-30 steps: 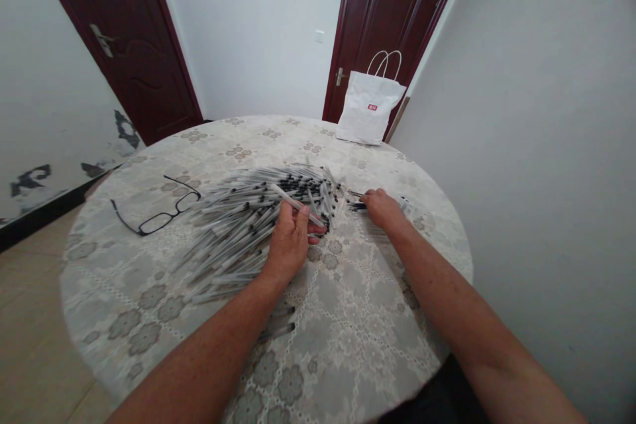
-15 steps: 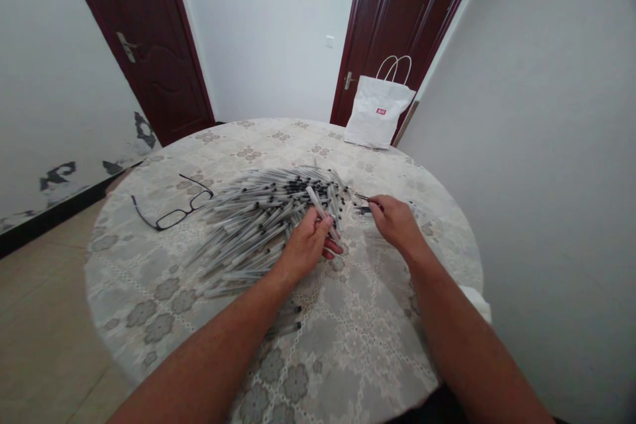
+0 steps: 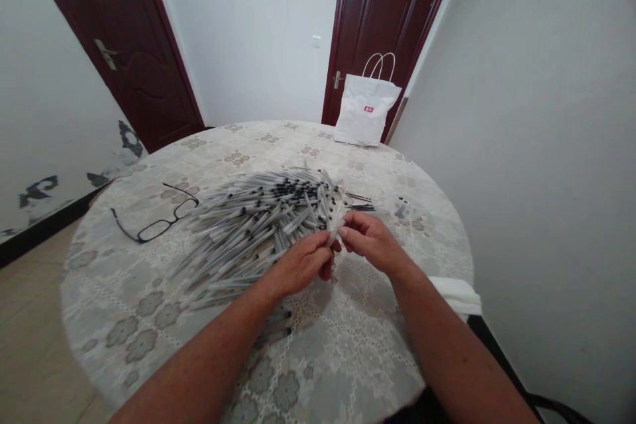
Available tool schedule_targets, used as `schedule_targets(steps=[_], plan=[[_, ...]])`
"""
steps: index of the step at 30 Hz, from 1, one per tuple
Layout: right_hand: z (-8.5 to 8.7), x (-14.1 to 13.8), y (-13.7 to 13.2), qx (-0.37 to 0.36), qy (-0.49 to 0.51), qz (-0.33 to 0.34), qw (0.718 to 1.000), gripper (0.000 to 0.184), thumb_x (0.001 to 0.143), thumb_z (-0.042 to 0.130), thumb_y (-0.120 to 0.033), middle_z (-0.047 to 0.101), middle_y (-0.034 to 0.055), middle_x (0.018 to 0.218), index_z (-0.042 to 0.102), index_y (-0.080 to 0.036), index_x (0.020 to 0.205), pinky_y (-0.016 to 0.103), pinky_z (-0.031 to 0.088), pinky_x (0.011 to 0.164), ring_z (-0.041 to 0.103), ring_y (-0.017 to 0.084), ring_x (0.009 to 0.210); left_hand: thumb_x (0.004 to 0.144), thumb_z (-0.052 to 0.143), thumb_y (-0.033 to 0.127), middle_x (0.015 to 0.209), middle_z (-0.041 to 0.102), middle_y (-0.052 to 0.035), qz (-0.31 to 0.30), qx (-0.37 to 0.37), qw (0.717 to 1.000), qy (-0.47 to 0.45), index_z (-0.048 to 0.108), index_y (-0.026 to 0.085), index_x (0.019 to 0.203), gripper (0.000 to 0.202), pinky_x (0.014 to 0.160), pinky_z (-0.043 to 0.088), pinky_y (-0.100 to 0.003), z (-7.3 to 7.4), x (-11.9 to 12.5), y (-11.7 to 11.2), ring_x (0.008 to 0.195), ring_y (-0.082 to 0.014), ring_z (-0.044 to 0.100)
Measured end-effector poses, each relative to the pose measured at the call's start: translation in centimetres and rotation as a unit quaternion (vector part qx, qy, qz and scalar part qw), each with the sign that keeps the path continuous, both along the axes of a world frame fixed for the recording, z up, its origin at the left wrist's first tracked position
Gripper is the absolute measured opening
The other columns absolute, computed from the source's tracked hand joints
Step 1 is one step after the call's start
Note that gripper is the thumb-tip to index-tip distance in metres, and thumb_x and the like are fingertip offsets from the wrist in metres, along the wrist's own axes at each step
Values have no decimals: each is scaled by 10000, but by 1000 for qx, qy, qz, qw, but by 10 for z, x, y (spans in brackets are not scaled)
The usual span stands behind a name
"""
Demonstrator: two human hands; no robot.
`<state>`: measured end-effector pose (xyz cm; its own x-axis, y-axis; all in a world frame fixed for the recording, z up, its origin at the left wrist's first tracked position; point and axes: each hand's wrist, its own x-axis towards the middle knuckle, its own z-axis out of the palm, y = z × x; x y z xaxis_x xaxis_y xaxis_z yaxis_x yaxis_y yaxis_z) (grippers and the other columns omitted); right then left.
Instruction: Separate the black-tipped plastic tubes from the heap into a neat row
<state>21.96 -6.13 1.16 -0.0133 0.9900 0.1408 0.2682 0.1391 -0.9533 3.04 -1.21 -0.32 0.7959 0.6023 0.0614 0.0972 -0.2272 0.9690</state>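
Note:
A large heap of clear pen barrels (image 3: 253,222) with black ends lies across the middle of the round table (image 3: 348,344). My left hand (image 3: 301,266) is closed around one clear pen barrel (image 3: 336,225), which points up and away. My right hand (image 3: 370,242) meets it at the barrel's near end, with its fingers pinched on something thin that I cannot make out. A few thin dark refills (image 3: 358,202) lie on the cloth just beyond my right hand.
Black-framed glasses (image 3: 156,220) lie on the table's left side. A white paper bag (image 3: 365,111) stands at the far edge before a dark red door (image 3: 385,26). Another door (image 3: 114,46) is at the left. A few pens (image 3: 275,328) lie under my left forearm.
My right hand has left the refills and come back toward me to meet my left hand. My left hand has lifted a barrel off the heap and drawn it nearer.

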Motion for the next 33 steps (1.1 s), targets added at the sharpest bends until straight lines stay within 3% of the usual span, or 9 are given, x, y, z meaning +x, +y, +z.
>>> schedule_targets(steps=[4, 7, 13, 18, 25, 29, 33], plan=[[-6, -6, 0, 41, -44, -3, 998, 195, 894, 651, -369, 661, -3, 759, 611, -193, 969, 242, 452, 594, 582, 123, 643, 955, 400, 319, 630, 524, 18, 67, 67, 995, 3, 535, 201, 730, 288, 593, 400, -261, 4, 0, 1, 599, -146, 516], [-10, -9, 1, 51, -21, 9, 998, 260, 915, 621, -354, 649, -12, 746, 594, -202, 1125, 247, 464, 600, 593, 131, 644, 992, 371, 395, 667, 536, 14, 62, 87, 994, 12, 592, 199, 795, 354, 584, 378, -255, 7, -1, 1, 621, -151, 499], [-7, -10, -2, 34, -28, 5, 999, 156, 940, 574, -352, 615, -31, 685, 617, -205, 967, 225, 429, 558, 547, 113, 582, 1021, 344, 418, 777, 590, 0, 46, 135, 990, 21, 590, 192, 825, 388, 665, 393, -253, 4, 0, 1, 718, -156, 530], [-7, -12, -3, 39, -31, 4, 999, 157, 953, 546, -344, 571, -37, 673, 615, -203, 950, 226, 405, 543, 511, 112, 570, 1032, 327, 432, 780, 570, -1, 58, 157, 985, 32, 568, 191, 807, 409, 709, 390, -268, 0, 2, 1, 756, -165, 539], [1, -9, -9, 132, -126, -104, 978, 141, 931, 595, -350, 558, -24, 690, 640, -217, 942, 248, 380, 585, 492, 128, 618, 1024, 317, 491, 668, 505, 13, 101, 148, 983, 30, 482, 201, 691, 471, 634, 350, -272, -7, 4, 5, 660, -160, 484], [0, 6, -2, 86, -138, -93, 982, 186, 928, 582, -361, 594, -20, 702, 683, -208, 963, 242, 390, 577, 503, 122, 600, 1009, 350, 485, 654, 521, 14, 139, 108, 984, 21, 565, 201, 750, 441, 595, 366, -267, -6, 3, 7, 620, -159, 490], [-6, 30, 5, -29, -168, -27, 985, 220, 898, 553, -298, 664, 3, 755, 718, -183, 985, 232, 427, 569, 562, 121, 602, 982, 404, 494, 663, 546, 12, 161, 8, 987, -20, 660, 196, 903, 400, 520, 392, -262, -5, 3, 7, 541, -154, 503]])
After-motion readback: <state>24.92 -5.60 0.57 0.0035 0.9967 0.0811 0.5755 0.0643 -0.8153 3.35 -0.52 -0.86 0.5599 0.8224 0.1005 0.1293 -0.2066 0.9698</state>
